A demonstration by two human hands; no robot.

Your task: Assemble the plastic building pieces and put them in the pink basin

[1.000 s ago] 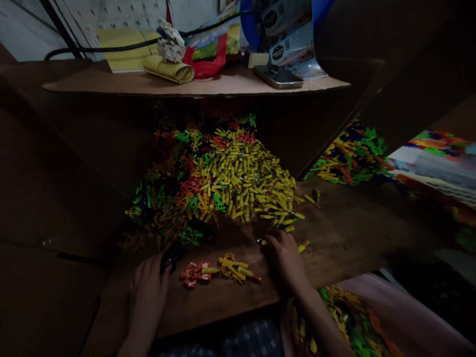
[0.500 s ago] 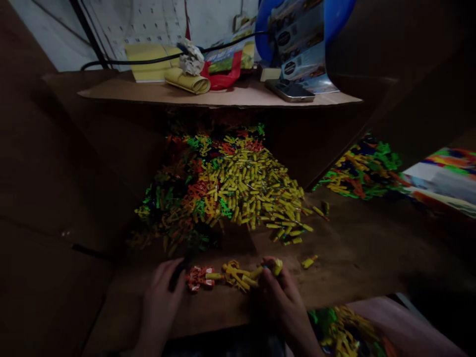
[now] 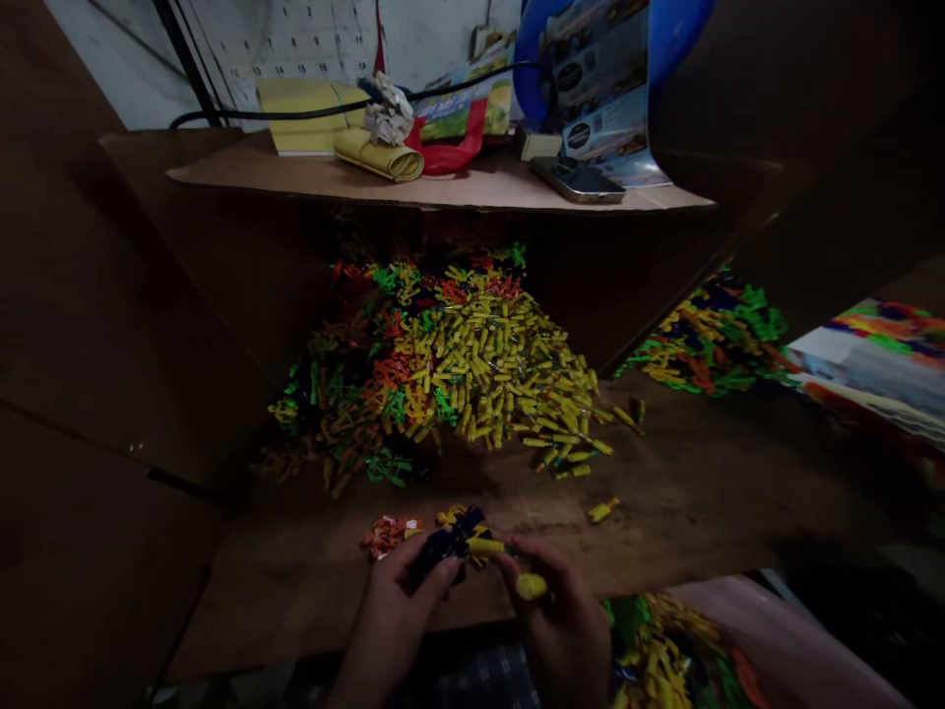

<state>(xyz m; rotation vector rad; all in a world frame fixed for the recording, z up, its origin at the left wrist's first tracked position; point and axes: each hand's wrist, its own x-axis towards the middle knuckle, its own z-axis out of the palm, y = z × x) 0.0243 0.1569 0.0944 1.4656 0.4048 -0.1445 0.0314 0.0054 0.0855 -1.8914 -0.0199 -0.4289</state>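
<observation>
My left hand [image 3: 403,601] grips a dark blue plastic figure [image 3: 443,549] between thumb and fingers. Close against it, my right hand [image 3: 557,615] pinches a small yellow tube [image 3: 485,547] whose end meets the blue figure; whether the two are joined I cannot tell. A second yellow tube [image 3: 532,587] sits within the right hand's fingers. On the board behind the hands lie an orange-red figure [image 3: 388,537] and a yellow figure [image 3: 449,515], the latter partly hidden by the blue one.
A heap of yellow tubes [image 3: 509,364] lies beyond the hands, beside mixed coloured figures [image 3: 340,384]. One loose tube [image 3: 603,509] rests to the right. More figures [image 3: 716,335] lie beyond a cardboard wall. A cardboard shelf [image 3: 443,194] above holds a phone [image 3: 580,180].
My left hand has moved right with the dark blue figure, bringing it up to the yellow tube in my right hand. My right hand has come slightly lower.
</observation>
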